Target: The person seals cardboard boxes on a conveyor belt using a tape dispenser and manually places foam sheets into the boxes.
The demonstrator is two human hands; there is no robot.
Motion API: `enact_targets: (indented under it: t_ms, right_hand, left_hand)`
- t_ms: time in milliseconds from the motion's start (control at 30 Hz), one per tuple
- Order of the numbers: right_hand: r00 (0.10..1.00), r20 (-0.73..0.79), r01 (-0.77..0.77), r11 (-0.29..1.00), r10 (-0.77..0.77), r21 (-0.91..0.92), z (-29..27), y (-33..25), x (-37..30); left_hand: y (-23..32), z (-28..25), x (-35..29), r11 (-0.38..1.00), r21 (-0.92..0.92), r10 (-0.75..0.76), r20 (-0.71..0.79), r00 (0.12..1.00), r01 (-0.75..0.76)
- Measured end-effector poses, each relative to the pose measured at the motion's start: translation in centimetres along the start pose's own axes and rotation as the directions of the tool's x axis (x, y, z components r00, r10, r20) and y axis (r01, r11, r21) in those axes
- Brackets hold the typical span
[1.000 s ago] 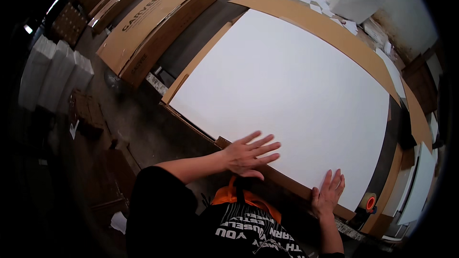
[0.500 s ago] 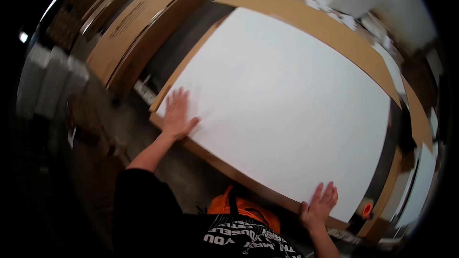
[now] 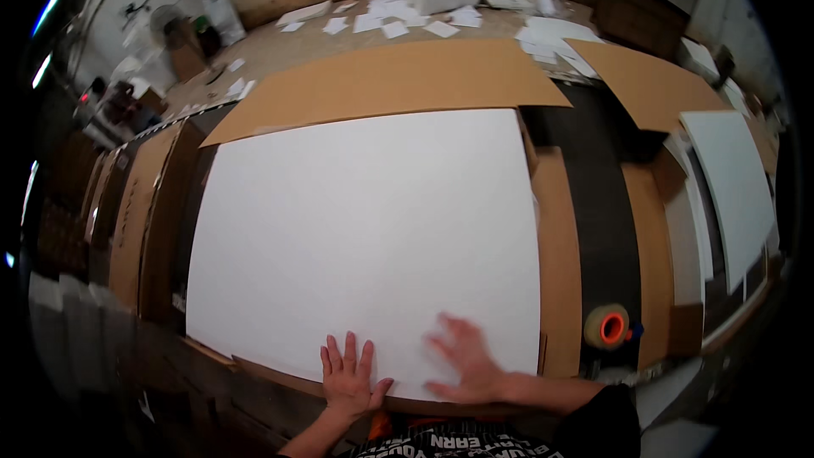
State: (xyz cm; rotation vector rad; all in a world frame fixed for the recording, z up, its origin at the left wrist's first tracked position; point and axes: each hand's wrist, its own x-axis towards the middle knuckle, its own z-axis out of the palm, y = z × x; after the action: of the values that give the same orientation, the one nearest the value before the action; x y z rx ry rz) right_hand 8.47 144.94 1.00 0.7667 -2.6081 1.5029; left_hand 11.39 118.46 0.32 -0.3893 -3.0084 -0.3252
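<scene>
A large white sheet (image 3: 365, 220), perhaps foam or board, lies flat over a cardboard carton, covering whatever is inside. Near its front edge my left hand (image 3: 346, 377) rests flat with fingers spread and thumb out. To the right of it, my right hand (image 3: 465, 360) is over the sheet, fingers apart and blurred by motion; whether it touches is unclear. Neither hand holds anything. Behind the sheet the carton's far flap (image 3: 390, 80) stands folded outward, and another flap (image 3: 558, 254) lies along the right side.
A tape roll with an orange core (image 3: 609, 327) sits on the dark conveyor belt (image 3: 602, 229). Rightward stands another open carton (image 3: 653, 254) with white panels (image 3: 731, 187). Closed cartons (image 3: 140, 220) line the left. Scattered white sheets (image 3: 394, 17) cover the floor beyond.
My view has turned toward the right and lifted. My left hand has moved from the sheet's left corner to the middle of its front edge; my right hand has shifted inward from the right corner.
</scene>
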Motion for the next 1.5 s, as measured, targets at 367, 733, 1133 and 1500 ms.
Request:
enact_targets:
  t_ms: [367, 733, 1133, 1500]
  right_hand:
    - [0.432, -0.016, -0.352, 0.185, 0.902, 0.918, -35.2, 47.0, 19.9]
    - [0.777, -0.605, -0.54, 0.679, 0.176, -0.496, -37.6, 36.0, 28.9]
    - [0.573, -0.613, -0.394, 0.839, 0.544, 0.376, -20.3, 34.7, 6.3]
    - [0.94, -0.327, -0.31, 0.638, 0.095, -0.705, 1.4, -6.2, -13.5]
  left_hand:
    - [0.9, -1.5, -0.3, 0.998, 0.07, -0.011, 0.146, 0.989, 0.001]
    - [1.2, -0.9, 0.8, 0.996, 0.08, 0.036, 0.13, 0.991, -0.047]
    - [-0.6, 0.4, 0.1, 0.991, 0.079, 0.112, -0.019, 0.994, -0.11]
    - [0.0, 0.1, -0.4, 0.929, -0.241, 0.273, -0.061, 0.96, -0.28]
